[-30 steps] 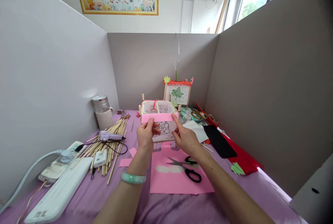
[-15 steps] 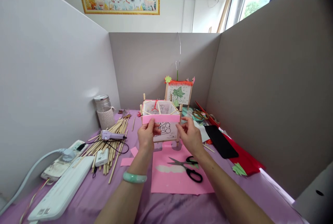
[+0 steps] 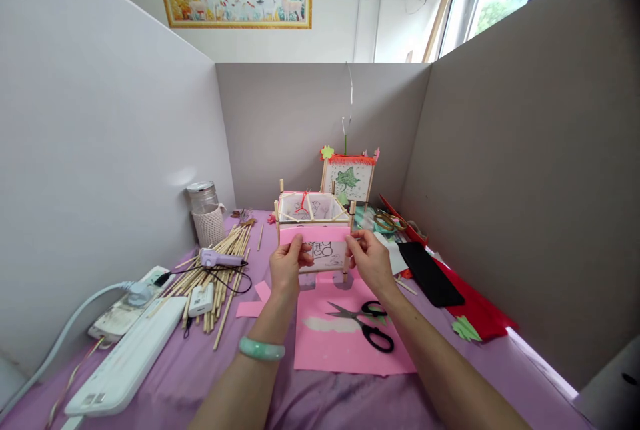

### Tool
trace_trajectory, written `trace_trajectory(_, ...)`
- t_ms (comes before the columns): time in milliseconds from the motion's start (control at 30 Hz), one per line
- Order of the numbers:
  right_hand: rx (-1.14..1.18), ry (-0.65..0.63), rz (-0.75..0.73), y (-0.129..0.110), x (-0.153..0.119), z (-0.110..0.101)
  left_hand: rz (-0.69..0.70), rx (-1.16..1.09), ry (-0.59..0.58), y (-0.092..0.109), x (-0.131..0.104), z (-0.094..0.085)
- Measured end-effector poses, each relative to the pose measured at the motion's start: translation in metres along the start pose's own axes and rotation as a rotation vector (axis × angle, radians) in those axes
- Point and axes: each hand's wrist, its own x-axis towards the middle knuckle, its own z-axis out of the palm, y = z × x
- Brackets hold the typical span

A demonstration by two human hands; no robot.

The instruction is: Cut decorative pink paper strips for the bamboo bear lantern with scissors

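Note:
Between my two hands a pink paper strip (image 3: 320, 235) stretches across the front of a lantern (image 3: 315, 207) built from wooden sticks and white paper. My left hand (image 3: 289, 263) pinches the strip near its left end, fingers closed. At the right end my right hand (image 3: 369, 255) closes thumb and fingers on it, beside the lantern's corner stick. The lantern's front panel (image 3: 324, 253) bears a black line drawing, partly covered by the strip and my left fingers. Red string (image 3: 303, 202) lies over its open top. Black-handled scissors (image 3: 363, 323) lie open on a pink sheet (image 3: 327, 353) below.
Wooden sticks (image 3: 233, 243), a lilac glue gun (image 3: 220, 259) with its cord, a power strip (image 3: 127, 357) and a jar (image 3: 206, 213) stand left. A decorated lantern (image 3: 349, 177) is behind. A black phone-like slab (image 3: 430, 273) and red cloth (image 3: 483, 310) lie right. Grey partitions enclose the table.
The pink strip has come down a little on the lantern's front, uncovering the top stick and hiding more of the drawing. My right hand has shifted onto the strip's right end.

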Motion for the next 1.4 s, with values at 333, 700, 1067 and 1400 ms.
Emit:
trace_trajectory(333, 0.144, 0.018, -0.027, -0.009, 0.000, 0.004, 0.047, 0.007, -0.007, 0.003, 0.003, 0.002)
trace_trajectory(700, 0.085, 0.107, 0.006, -0.010, 0.010, 0.007, 0.026, 0.042, -0.002, 0.011, 0.006, 0.007)
trace_trajectory(1067, 0.109, 0.151, 0.064, -0.010, 0.016, 0.008, 0.030, 0.042, 0.006, 0.013, 0.003, 0.007)
trace_trajectory(1400, 0.122, 0.186, 0.117, -0.008, 0.018, 0.010, 0.009, 0.004, -0.009, 0.015, 0.005, 0.007)
